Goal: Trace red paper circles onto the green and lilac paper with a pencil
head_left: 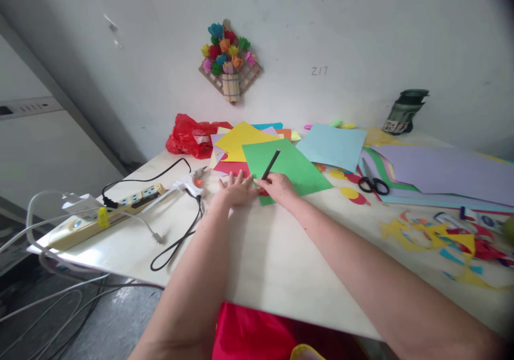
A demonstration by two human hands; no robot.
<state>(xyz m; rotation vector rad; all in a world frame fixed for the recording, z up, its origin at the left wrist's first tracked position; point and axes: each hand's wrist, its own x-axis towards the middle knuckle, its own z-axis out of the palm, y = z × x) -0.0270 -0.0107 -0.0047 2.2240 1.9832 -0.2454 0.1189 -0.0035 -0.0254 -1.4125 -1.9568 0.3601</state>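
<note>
A sheet of green paper (297, 164) lies at an angle in the middle of the table. My right hand (280, 187) grips a black pen (271, 163), its tip down at the sheet's near left corner. Fingers spread, my left hand (237, 189) rests flat at that corner, beside the right hand. A small red piece (263, 192) shows under the right hand; its full shape is hidden. Behind the left hand lie a red sheet (231, 167) and a yellow sheet (244, 143).
Left are a glue gun (188, 183) and a power strip (136, 199) with trailing cables. Right are black scissors (373, 185), stacked coloured paper (445, 172), paper circles (350, 193) and yellow scraps (429, 234). At the back are a red plastic bag (188, 137) and a dark bottle (405, 112).
</note>
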